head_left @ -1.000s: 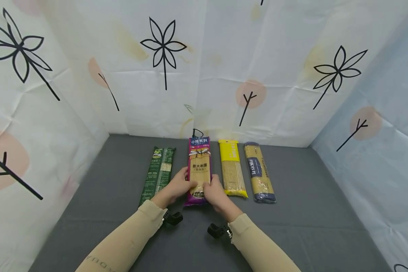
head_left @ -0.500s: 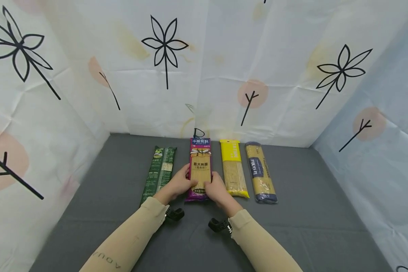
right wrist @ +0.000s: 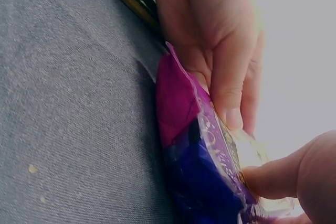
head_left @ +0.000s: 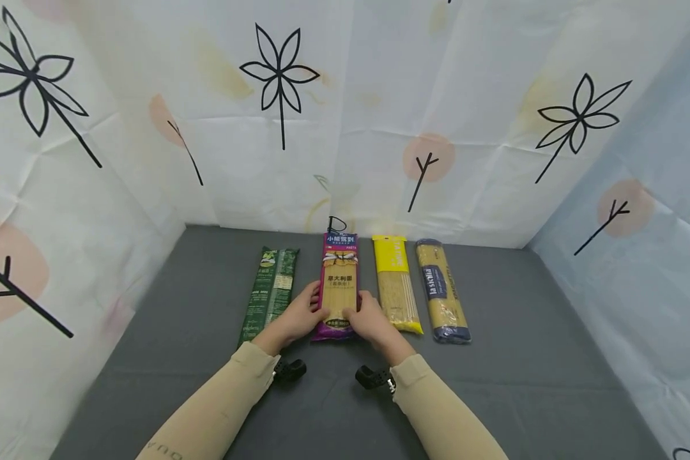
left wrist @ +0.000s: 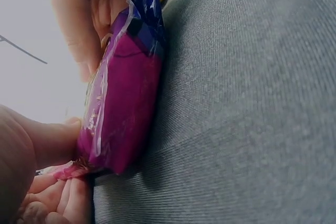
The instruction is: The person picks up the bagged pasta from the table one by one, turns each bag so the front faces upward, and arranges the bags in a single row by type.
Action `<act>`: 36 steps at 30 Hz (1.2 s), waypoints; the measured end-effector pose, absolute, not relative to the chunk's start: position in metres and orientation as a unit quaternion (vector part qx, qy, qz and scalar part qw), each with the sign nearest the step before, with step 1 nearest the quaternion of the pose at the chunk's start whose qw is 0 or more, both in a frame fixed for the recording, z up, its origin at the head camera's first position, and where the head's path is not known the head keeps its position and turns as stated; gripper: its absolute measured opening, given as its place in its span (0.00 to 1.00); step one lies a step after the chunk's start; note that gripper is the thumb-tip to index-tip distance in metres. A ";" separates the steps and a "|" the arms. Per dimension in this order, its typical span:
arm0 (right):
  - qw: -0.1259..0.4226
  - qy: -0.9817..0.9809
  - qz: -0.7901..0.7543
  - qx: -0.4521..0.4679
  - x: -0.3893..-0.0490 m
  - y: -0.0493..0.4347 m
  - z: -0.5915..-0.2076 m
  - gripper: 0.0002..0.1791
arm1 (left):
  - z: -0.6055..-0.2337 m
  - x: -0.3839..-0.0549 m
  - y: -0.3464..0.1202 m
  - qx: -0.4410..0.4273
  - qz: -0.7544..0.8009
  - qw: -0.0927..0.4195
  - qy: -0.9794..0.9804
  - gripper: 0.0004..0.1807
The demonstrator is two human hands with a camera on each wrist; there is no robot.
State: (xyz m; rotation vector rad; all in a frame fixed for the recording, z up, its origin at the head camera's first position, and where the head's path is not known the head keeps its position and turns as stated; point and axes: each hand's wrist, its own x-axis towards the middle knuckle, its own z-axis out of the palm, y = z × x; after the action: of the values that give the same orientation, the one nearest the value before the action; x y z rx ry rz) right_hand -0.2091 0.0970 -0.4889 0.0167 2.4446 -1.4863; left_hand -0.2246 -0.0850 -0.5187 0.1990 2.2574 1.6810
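A purple packet of spaghetti (head_left: 340,275) with a clear window lies lengthwise on the grey cloth, between the two hands. My left hand (head_left: 300,314) grips its left edge near the close end, thumb on top and fingers along the side. On the opposite edge, my right hand (head_left: 372,319) holds it the same way. The left wrist view shows the purple end of the packet (left wrist: 128,98) low against the cloth, with both thumbs pressing its upper face. In the right wrist view, the packet's purple-and-blue end (right wrist: 197,156) faces the camera.
A green spaghetti packet (head_left: 269,287) lies to the left, partly behind the left forearm. To the right are a yellow-topped spaghetti packet (head_left: 393,284) and a blue-labelled one (head_left: 441,291). Patterned white fabric (head_left: 368,83) hangs behind and along both sides of the table.
The near end of the purple packet has shifted slightly away from me. Both hands keep their hold, and the left has moved slightly outward in the last half second. The other packets stay put.
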 end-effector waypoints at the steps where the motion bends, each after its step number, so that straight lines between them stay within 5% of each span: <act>1: 0.139 0.848 -0.511 0.007 -0.209 0.098 -0.489 0.24 | -0.518 -0.224 -0.085 0.070 0.587 0.159 0.791 0.41; 36: 0.116 0.869 -0.482 0.007 -0.206 0.092 -0.486 0.29 | -0.515 -0.222 -0.084 0.065 0.575 0.141 0.803 0.39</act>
State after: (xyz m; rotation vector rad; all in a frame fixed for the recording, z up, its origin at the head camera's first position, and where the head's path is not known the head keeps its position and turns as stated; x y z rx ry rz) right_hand -0.2063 0.0918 -0.4863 0.0202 2.5441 -1.4104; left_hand -0.2218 -0.0838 -0.5145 0.1885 2.3199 1.6593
